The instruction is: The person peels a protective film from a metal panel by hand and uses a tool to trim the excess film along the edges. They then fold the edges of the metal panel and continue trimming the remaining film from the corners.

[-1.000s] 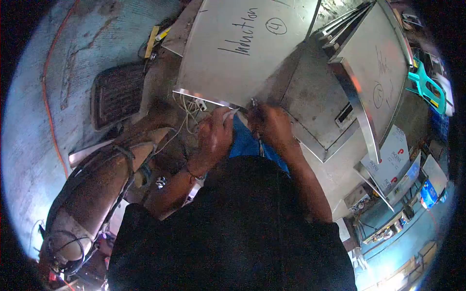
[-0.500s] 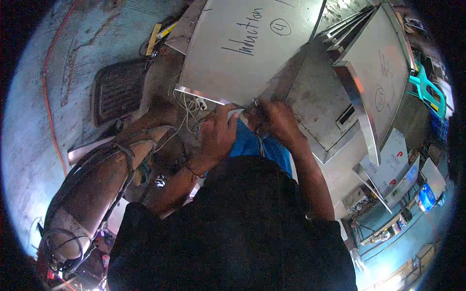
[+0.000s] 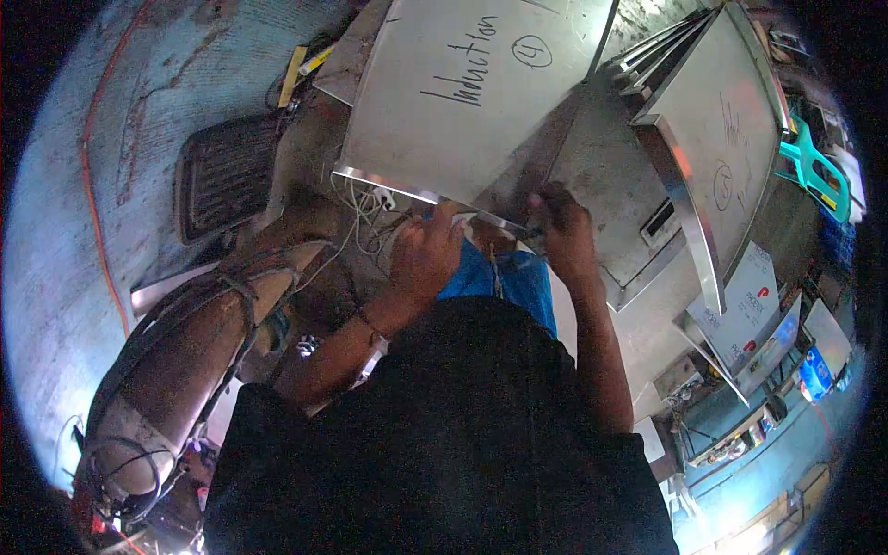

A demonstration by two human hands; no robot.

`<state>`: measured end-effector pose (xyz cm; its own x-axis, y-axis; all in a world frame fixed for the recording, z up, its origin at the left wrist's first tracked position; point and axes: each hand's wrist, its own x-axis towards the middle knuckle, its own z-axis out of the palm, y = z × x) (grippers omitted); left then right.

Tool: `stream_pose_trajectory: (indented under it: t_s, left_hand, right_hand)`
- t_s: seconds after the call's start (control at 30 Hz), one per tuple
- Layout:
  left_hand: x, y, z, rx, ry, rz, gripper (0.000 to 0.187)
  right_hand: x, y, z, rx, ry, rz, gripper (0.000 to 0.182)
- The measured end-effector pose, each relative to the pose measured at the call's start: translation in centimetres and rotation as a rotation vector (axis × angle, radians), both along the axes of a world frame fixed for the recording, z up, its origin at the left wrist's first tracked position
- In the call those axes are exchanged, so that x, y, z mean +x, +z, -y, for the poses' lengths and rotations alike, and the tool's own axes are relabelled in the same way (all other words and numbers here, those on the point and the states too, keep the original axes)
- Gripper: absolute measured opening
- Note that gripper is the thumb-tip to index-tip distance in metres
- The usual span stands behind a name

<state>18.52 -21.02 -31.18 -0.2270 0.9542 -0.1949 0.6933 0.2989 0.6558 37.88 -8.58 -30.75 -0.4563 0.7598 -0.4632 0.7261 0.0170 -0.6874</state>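
Observation:
A grey metal sheet panel (image 3: 444, 120) with a bent, shiny near edge lies in front of me, marked "Induction" and a circled 4 in black handwriting. My left hand (image 3: 427, 257) is closed at that near edge, its fingertips curled against the rim. My right hand (image 3: 566, 229) is at the panel's right near corner, fingers curled together around something small and dark that I cannot make out. Beneath the panel lies a flat metal surface (image 3: 610, 199) with a rectangular slot. Blue cloth (image 3: 518, 282) shows between my forearms.
On the right stands another folded metal panel (image 3: 712, 157) with handwriting, beside a turquoise plastic stool (image 3: 819, 171). White cable (image 3: 361, 217) hangs left of my left hand. A cable-wrapped beam (image 3: 185, 351) and a dark ridged mat (image 3: 227, 176) are farther left.
My right hand has moved right along the panel's near edge, away from my left hand. My left hand has shifted slightly right. The panel looks unmoved.

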Motion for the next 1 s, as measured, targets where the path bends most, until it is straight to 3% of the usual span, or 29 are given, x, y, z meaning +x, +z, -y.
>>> stream_pose_trajectory:
  t_s: [0.07, 0.3, 0.4, 0.5, 0.57, 0.67, 0.8, 0.9, 1.0]
  left_hand:
    - [0.4, -0.3, -0.1, 0.034, -0.035, -0.038, 0.023]
    - [1.3, 1.0, -1.6, 0.192, -0.242, -0.163, 0.017]
    - [1.4, 0.5, -1.6, 0.173, -0.301, -0.155, 0.015]
    - [1.7, 0.1, -1.7, 0.218, -0.305, -0.148, 0.013]
    - [1.8, -0.5, -1.4, 0.221, -0.305, -0.17, 0.013]
    - [1.8, -0.9, -0.8, 0.277, -0.297, -0.158, 0.016]
    - [1.9, 0.7, -1.5, 0.323, -0.275, -0.221, 0.02]
    - [2.2, 0.3, -1.8, 0.224, -0.224, -0.176, 0.02]
    - [2.2, -0.6, -1.0, 0.284, -0.265, -0.208, 0.02]
  right_hand:
    - [1.5, 0.1, 0.6, -0.119, -0.322, -0.218, 0.026]
    - [3.3, 0.3, 2.5, -0.136, -0.294, -0.089, 0.024]
    - [3.1, -0.1, 3.0, -0.081, -0.176, -0.075, 0.024]
    - [2.6, -0.4, 3.5, -0.079, -0.189, -0.104, 0.023]
    - [1.9, 0.7, 3.0, -0.025, -0.066, -0.141, 0.023]
    - [0.6, 2.2, 2.7, -0.091, -0.159, -0.121, 0.02]
    - [0.8, 1.1, 3.2, -0.015, -0.137, -0.131, 0.019]
    - [1.2, -0.4, 3.8, 0.094, -0.107, -0.155, 0.019]
    - [1.3, -0.8, 4.0, 0.096, -0.098, -0.208, 0.018]
